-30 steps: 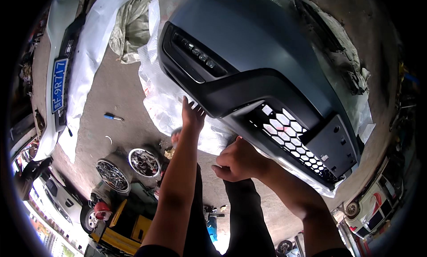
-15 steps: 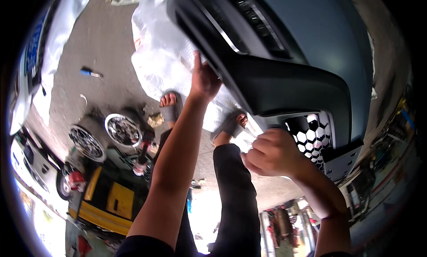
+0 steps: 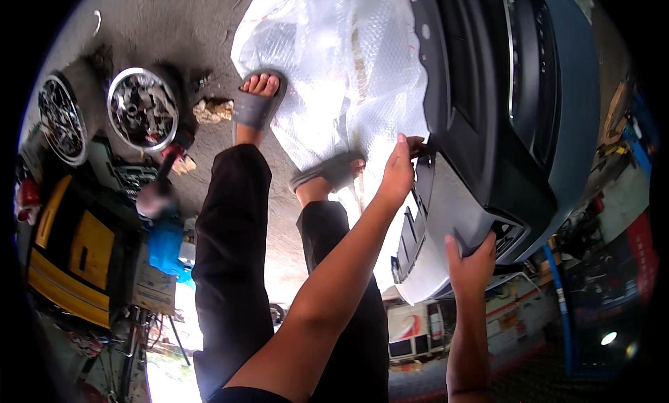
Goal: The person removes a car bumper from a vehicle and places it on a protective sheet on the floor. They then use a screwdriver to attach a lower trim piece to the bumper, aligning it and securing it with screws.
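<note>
A car bumper (image 3: 481,117), black plastic with a blue-grey painted outer skin, is tilted on its side along my right. My left hand (image 3: 398,171) grips its near edge, the thumb on my side and the fingers partly hidden behind the rim. Lower down, my right hand (image 3: 472,265) holds the bumper beside a mesh-covered opening (image 3: 512,237), thumb and fingers on either side of a grey edge. Bubble wrap (image 3: 327,61) is spread on the floor beneath and beside the bumper, with my sandalled feet at its border.
Two wheel-shaped round bins (image 3: 143,110) with metal parts in them stand at the left. Below them are a black and yellow tool case (image 3: 87,253), a power tool (image 3: 164,176) and a blue bag (image 3: 166,246). Shelving with a blue post (image 3: 557,305) lies to the right.
The bumper has turned and now shows its inner edge. My left hand has shifted along the edge; my right hand, formerly curled by the mesh, now grips the bumper. The view has swung right.
</note>
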